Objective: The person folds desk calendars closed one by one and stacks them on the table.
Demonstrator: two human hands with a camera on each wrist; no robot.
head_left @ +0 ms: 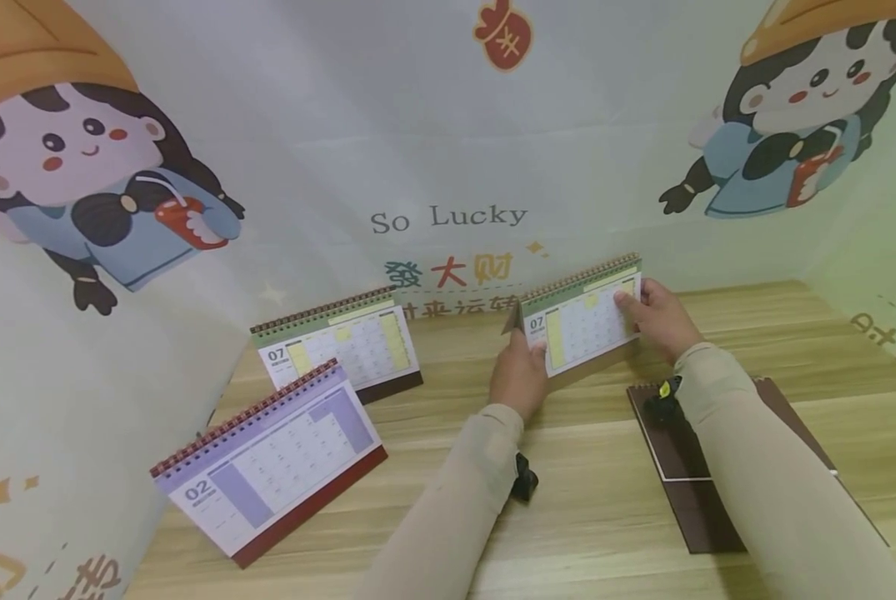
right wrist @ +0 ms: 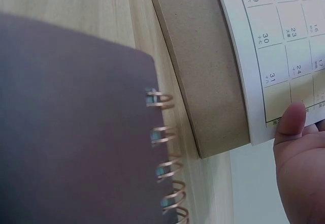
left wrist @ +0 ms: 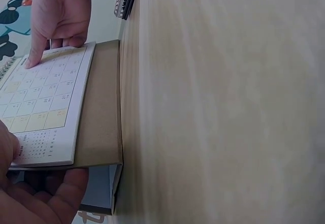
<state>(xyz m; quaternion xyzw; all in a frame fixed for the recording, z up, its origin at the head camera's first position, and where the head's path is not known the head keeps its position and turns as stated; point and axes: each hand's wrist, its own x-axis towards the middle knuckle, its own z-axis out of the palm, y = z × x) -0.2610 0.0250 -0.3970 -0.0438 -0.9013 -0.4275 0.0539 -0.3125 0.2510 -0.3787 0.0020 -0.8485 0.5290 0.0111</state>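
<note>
Both hands hold a green-topped desk calendar [head_left: 586,321] showing 07, near the back of the table. My left hand [head_left: 521,379] grips its left end, with the thumb on the page and fingers behind the board in the left wrist view. At the right end, my right hand [head_left: 665,321] pinches the edge, its thumb [right wrist: 292,117] on the page. The calendar's bare brown base [left wrist: 101,102] shows below the pages. Whether that base touches the wood cannot be told.
Left of the hands stands another green 07 calendar [head_left: 365,346], partly behind a purple 02 calendar [head_left: 290,458] with a red base. A dark brown spiral-bound calendar [head_left: 680,450] lies under the right forearm. Behind the wooden table [head_left: 568,500] hangs a printed cloth [head_left: 327,150].
</note>
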